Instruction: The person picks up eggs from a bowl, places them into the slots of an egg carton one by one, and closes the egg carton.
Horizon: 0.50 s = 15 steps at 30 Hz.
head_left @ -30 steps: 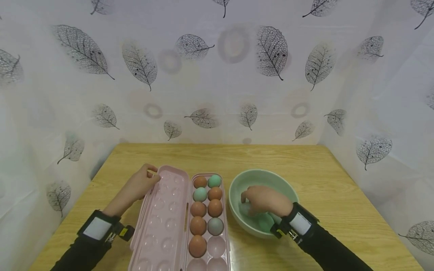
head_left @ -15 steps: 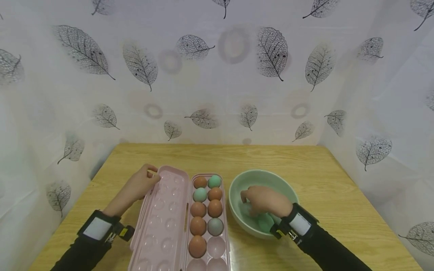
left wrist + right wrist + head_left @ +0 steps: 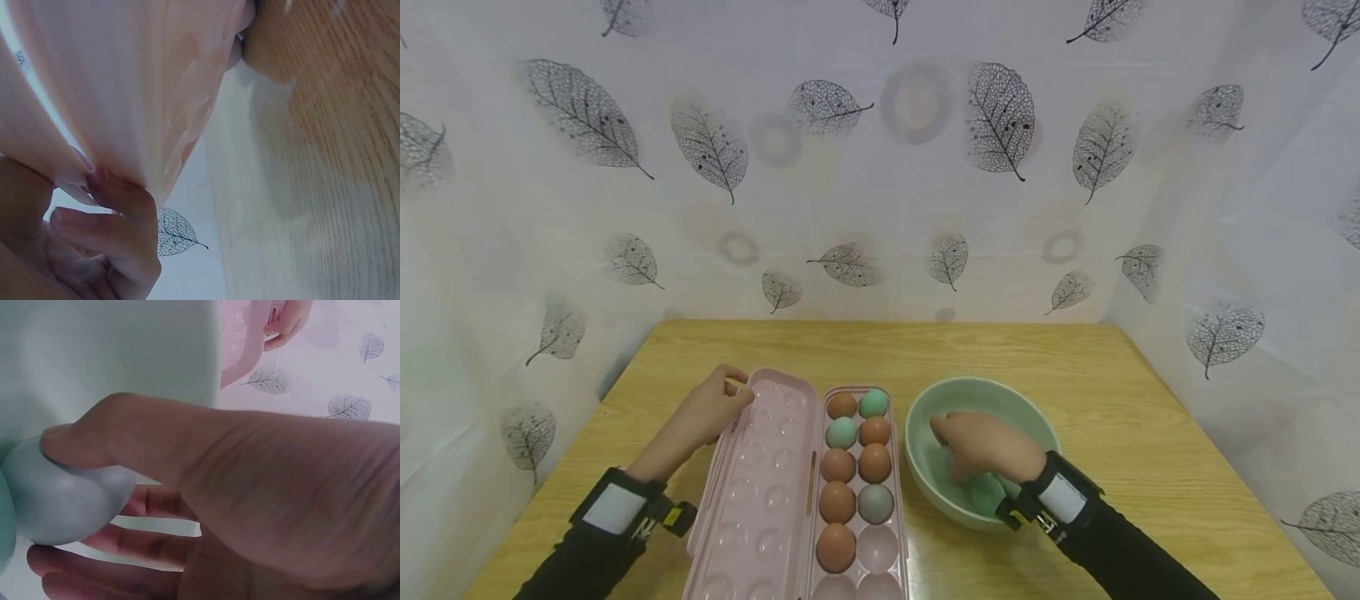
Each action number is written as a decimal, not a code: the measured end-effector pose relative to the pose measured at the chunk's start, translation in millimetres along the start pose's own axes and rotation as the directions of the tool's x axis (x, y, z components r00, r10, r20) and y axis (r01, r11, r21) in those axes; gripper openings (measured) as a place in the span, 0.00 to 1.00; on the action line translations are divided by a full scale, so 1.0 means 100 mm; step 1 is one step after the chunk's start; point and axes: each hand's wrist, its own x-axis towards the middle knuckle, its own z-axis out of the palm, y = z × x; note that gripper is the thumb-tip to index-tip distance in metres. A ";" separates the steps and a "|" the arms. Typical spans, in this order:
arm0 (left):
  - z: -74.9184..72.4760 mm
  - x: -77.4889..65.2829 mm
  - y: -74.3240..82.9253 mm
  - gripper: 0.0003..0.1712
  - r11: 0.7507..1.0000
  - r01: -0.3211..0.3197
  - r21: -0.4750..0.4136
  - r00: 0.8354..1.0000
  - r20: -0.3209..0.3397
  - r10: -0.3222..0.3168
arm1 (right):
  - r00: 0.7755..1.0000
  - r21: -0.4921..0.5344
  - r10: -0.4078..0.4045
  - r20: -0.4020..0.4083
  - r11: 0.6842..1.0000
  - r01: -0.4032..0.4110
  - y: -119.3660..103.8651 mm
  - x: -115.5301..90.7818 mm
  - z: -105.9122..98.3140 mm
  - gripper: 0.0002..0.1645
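A pink plastic egg box lies unfolded, its lid on the left and its tray on the right. Brown, green and grey-blue eggs fill the tray's far cups, while nearer cups are bare. My left hand pinches the lid's far left edge between thumb and fingers. Inside the pale green bowl, my right hand reaches down. In the right wrist view its thumb and fingers hold a grey-blue egg. A green egg lies beside it in the bowl, partly covered by the wrist.
The wooden table extends behind and to the right of the bowl. A white curtain with leaf prints encloses the back and sides. The bowl stands close to the tray's right side.
My right hand has shifted very slightly inside the bowl, its fingers drawing in around the egg. The left hand stays at the lid's edge. The eggs in the tray are unchanged.
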 end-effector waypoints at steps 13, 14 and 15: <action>-0.01 0.00 0.00 0.32 1.000 0.006 0.006 1.000 0.006 -0.006 | 1.000 -0.033 -0.020 -0.007 0.999 0.020 -0.02 0.00 0.00 0.19; -0.01 0.00 0.01 0.32 1.000 0.005 0.007 1.000 0.006 -0.006 | 1.000 -0.029 -0.018 -0.004 0.999 0.018 -0.02 0.00 0.00 0.19; -0.01 0.00 0.01 0.32 1.000 0.005 0.007 1.000 0.007 -0.005 | 1.000 -0.027 -0.016 -0.004 1.000 0.016 -0.02 0.00 0.00 0.19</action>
